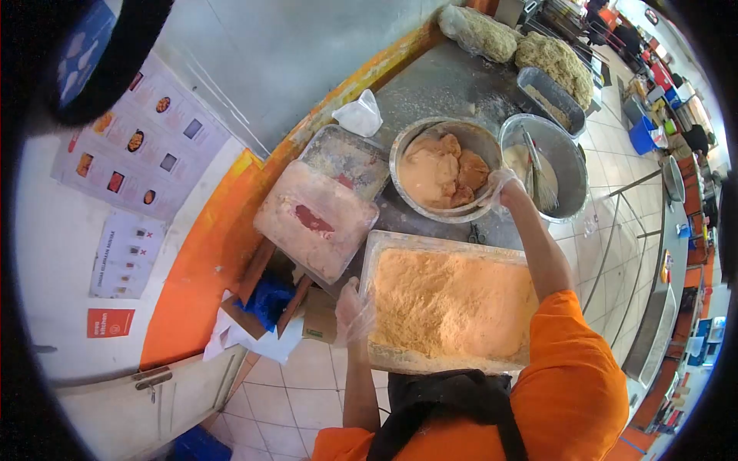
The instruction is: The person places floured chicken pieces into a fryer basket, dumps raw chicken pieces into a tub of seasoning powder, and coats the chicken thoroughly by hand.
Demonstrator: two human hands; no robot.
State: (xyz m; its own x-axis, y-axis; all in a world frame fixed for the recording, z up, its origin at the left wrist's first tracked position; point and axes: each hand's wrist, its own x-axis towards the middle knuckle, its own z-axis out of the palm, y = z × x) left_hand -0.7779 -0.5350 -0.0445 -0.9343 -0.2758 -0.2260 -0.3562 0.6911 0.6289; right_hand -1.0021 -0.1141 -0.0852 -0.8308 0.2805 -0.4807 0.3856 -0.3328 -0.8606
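My left hand (350,311), in a clear plastic glove, is at the left edge of a tray (370,265) filled with orange-tinted flour (446,303). Whether its fingers grip the tray edge is hard to make out. My right hand (501,187), also gloved, has its fingers closed on the right rim of a metal bowl (398,184). Inside that bowl lie pieces of raw meat in a pale orange batter (428,173). Just right of it stands a second metal bowl (569,173) with a whisk (543,184) in pale liquid.
A flour-dusted board (296,200) and a metal tray (346,154) lie at the left. A white cup-shaped object (359,114) is near the wall. Farther back are a loaf-shaped pan (550,104) and bags of crumbs (553,61). Scissors (477,234) lie below the bowl.
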